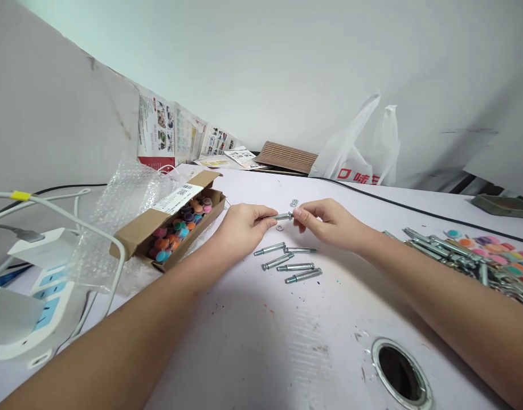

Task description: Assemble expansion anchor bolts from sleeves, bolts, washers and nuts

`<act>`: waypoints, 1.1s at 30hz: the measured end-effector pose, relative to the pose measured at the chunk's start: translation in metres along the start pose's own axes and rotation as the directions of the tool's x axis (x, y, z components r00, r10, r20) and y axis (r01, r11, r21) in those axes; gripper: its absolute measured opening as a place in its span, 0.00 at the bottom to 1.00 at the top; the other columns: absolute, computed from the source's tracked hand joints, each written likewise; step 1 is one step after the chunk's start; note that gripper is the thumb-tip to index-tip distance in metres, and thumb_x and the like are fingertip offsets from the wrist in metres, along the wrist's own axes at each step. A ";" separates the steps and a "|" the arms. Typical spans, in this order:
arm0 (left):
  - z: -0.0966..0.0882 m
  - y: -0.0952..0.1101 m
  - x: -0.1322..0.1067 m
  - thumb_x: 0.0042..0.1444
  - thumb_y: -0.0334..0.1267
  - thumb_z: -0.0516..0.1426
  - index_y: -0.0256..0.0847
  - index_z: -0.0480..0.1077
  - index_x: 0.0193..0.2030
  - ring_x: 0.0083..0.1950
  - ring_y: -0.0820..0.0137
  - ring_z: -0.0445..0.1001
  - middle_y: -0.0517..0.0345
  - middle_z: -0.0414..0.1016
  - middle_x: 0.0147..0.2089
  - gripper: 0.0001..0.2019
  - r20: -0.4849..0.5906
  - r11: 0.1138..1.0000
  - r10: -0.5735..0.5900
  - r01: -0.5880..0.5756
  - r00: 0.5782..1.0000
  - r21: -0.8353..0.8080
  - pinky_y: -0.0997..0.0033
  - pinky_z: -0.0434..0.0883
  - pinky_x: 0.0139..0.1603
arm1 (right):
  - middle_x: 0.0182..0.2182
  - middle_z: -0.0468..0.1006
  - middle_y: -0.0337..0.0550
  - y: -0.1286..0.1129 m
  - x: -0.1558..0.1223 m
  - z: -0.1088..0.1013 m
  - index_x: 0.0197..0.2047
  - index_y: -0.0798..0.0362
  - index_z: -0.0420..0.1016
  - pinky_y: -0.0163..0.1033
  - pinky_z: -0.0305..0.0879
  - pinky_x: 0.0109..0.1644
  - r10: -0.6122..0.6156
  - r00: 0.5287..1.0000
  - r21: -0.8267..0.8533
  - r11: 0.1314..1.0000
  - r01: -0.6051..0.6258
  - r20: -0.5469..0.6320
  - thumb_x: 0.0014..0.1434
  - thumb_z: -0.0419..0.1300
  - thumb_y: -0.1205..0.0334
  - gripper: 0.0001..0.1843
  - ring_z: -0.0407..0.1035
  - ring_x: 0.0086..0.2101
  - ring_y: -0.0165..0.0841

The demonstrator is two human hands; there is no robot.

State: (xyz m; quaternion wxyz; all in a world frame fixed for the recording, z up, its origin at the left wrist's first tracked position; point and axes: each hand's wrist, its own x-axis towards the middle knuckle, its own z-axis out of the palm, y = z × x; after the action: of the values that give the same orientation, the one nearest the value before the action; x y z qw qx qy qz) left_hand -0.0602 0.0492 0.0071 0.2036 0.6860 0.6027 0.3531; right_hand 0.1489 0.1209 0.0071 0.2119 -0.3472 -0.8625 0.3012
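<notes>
Between thumb and fingers, my left hand (245, 226) pinches a silver expansion bolt (282, 216) by its left end. At the bolt's right end, the fingertips of my right hand (325, 221) are closed on its tip, where a nut or washer appears to sit; the fingers partly hide it. Just below the bolt lies a loose washer (280, 228). A few small nuts or washers (294, 203) rest beyond it. Nearer to me, several more expansion bolts (303, 276) lie side by side on the white table (253, 341).
At left stands an open cardboard box (137, 228) of colourful caps beside bubble wrap (120, 210) and a power strip (52, 313). To the right are piled metal bolts (449, 253) and coloured caps (505, 253). A plastic bag (351, 154) stands behind; a ringed hole (400, 373) is in front.
</notes>
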 end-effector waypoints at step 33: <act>-0.005 -0.006 0.004 0.59 0.42 0.59 0.43 0.80 0.50 0.46 0.66 0.79 0.59 0.82 0.47 0.15 -0.016 0.994 -0.026 0.028 1.000 0.108 0.69 0.71 0.51 | 0.27 0.75 0.44 0.015 -0.009 0.028 0.30 0.53 0.75 0.41 0.58 0.43 -0.029 0.988 0.293 0.953 0.072 -0.149 0.70 0.37 0.36 0.37 0.64 0.32 0.34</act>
State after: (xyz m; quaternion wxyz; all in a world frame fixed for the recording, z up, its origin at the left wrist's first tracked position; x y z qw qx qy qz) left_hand -0.0678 0.0531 0.0076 0.1662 0.6851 0.6318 0.3221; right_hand 0.1460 0.1125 -0.0249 0.3306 -0.3098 -0.7985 0.3965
